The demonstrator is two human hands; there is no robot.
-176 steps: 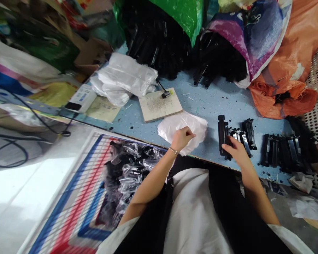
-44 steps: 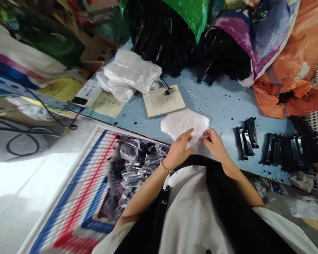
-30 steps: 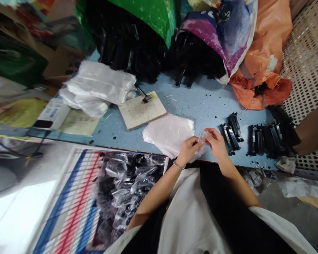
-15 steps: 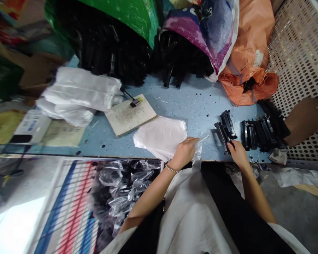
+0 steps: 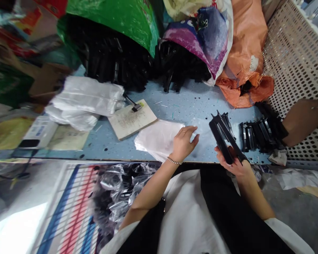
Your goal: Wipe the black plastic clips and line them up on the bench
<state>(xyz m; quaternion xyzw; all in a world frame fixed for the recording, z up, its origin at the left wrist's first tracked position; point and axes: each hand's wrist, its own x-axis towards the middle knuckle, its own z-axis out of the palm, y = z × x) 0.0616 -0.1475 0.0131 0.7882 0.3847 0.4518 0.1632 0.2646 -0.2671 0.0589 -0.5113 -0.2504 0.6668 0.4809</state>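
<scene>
My right hand (image 5: pixel 235 164) grips long black plastic parts (image 5: pixel 219 139) by their near end, raised at a slant over the table's front edge. More than one piece seems to be in it, but I cannot tell how many. My left hand (image 5: pixel 184 143) hovers with its thumb and fingers apart, beside a stack of thin white plastic bags (image 5: pixel 157 137). A faint, clear film (image 5: pixel 203 131) shows to the right of its fingertips; whether they touch it I cannot tell. Another black part (image 5: pixel 227 121) shows just behind the held ones.
A row of black parts (image 5: pixel 259 134) stands on the right by a perforated crate (image 5: pixel 294 60). Behind are a green sack (image 5: pixel 116 21), a purple sack (image 5: pixel 193 37) and an orange sack (image 5: pixel 250 42). A notepad (image 5: pixel 132 120) and folded white bags (image 5: pixel 87 95) lie left.
My right hand has lifted black parts off the table and tilted them up. My left fingers have spread, and the clear bag that hung from them no longer shows there.
</scene>
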